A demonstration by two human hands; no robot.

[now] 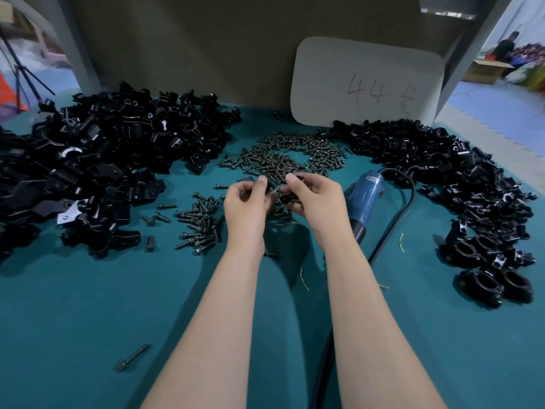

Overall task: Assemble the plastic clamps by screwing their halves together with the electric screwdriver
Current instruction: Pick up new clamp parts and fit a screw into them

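Observation:
Over the middle of the teal table, my left hand (247, 202) and my right hand (312, 199) meet, each pinching a small black plastic clamp half (272, 187); my fingers hide most of both pieces. Just beyond my hands lies a pile of dark screws (283, 154). The blue electric screwdriver (362, 196) lies on the table right of my right hand, with neither hand on it, and its black cord (395, 222) runs back toward me.
A big heap of black clamp halves (97, 160) fills the left side. Another heap (436, 160) curves along the right, with assembled clamps (489, 270) at its near end. Longer bolts (200, 222) lie left of my hands, and one bolt (132, 357) near the front. A grey card (365, 81) leans on the back wall.

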